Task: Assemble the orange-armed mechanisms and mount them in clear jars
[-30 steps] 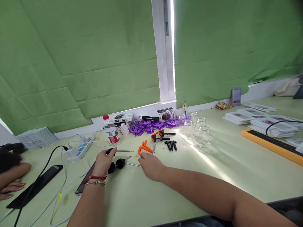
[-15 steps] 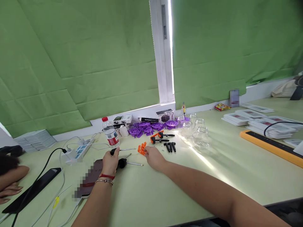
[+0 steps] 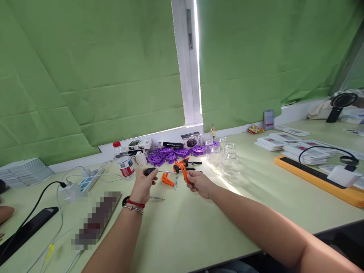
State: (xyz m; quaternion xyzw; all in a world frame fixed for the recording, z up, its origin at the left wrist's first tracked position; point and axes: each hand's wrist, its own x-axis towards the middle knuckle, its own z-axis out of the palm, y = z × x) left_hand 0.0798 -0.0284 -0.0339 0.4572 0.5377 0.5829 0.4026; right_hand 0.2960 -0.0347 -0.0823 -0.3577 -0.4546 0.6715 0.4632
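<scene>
Lifted bent orange piece (image 3: 185,175), metal-shafted screwdriver (image 3: 150,171)

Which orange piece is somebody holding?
The held orange piece, pinched in the right hand. The loose orange piece lies beside the metal rods; the black-handled orange ones lie farther back.

Bottle (image 3: 126,168) left of screwdriver (image 3: 148,171), jars (image 3: 231,167) right

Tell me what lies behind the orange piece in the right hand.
Beyond the orange piece in the right hand, black-handled orange parts show, with purple discs farther back. Whatever the piece and the hand cover directly is hidden.
</scene>
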